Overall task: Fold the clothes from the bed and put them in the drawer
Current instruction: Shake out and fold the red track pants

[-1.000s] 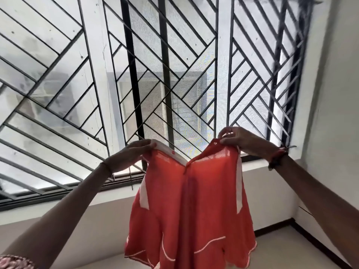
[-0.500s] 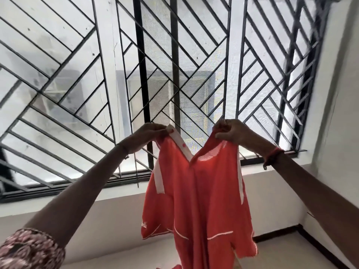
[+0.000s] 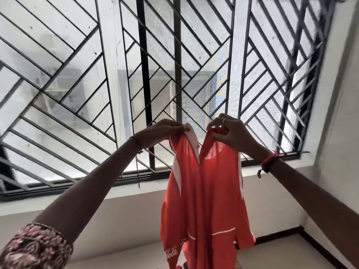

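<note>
A red shirt (image 3: 206, 200) with white stripes and a white collar hangs in the air in front of the window, folded lengthwise. My left hand (image 3: 161, 133) pinches its top at the white collar. My right hand (image 3: 231, 133) pinches the other top edge, a short gap away from the left hand. The shirt's lower part runs out of the bottom of the view. The bed and the drawer are out of view.
A large window with a black metal grille (image 3: 147, 78) fills the wall ahead. A white sill (image 3: 136, 189) runs below it. A white side wall (image 3: 342, 117) stands on the right, with a dark skirting (image 3: 318, 247) along the pale floor.
My two hands have come closer together, bringing the shirt's shoulders toward each other so the shirt hangs narrower. The view has shifted slightly left.
</note>
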The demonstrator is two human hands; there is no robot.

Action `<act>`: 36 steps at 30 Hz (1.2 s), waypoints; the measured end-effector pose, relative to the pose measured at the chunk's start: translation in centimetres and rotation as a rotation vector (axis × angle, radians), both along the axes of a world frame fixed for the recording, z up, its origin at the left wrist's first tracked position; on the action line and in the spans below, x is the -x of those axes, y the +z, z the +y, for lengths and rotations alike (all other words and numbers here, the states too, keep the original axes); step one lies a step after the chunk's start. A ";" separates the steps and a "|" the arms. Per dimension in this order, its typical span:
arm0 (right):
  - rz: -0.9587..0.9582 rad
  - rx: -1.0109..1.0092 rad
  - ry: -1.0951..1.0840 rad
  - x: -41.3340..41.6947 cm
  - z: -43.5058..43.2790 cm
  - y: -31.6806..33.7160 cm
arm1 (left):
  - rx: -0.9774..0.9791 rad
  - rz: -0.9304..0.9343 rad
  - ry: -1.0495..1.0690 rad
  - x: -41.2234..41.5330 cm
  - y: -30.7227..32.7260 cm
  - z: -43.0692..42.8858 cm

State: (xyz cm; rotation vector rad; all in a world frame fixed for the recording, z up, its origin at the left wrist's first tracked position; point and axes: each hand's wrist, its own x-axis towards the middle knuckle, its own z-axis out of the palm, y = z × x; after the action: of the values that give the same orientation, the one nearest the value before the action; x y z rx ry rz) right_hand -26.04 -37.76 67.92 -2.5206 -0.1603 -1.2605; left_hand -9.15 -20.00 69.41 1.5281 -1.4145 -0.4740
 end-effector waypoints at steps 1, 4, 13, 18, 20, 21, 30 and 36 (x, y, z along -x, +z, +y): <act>-0.014 0.028 0.009 0.0 0.1 0.1 | -0.007 0.003 0.009 0.1 0.1 -0.1; -0.033 0.089 0.049 -0.2 0.6 0.2 | -0.039 0.031 0.038 0.7 0.4 -0.6; -0.068 0.148 0.065 -0.6 1.0 0.7 | -0.028 0.134 0.002 2.7 0.7 -1.6; -0.066 0.173 0.038 -1.1 0.6 1.0 | 0.000 0.235 0.029 3.0 0.3 -2.0; -0.065 0.189 0.024 -1.2 0.5 0.8 | 0.010 0.293 0.041 3.2 0.1 -2.2; -0.073 0.207 0.021 -1.2 0.5 0.8 | 0.017 0.321 0.049 3.3 0.1 -2.2; -0.084 0.089 0.040 -1.7 0.6 0.8 | 0.141 0.399 0.114 3.5 -1.5 -3.4; -0.037 0.053 0.004 -2.3 0.5 0.3 | 0.188 0.544 0.272 4.0 -2.6 -4.6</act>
State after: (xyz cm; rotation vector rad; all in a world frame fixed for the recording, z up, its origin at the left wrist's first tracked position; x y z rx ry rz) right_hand -23.71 -37.21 68.24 -2.5411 -0.2097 -1.3183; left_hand -13.15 -24.60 66.82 1.2860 -0.7952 -0.5225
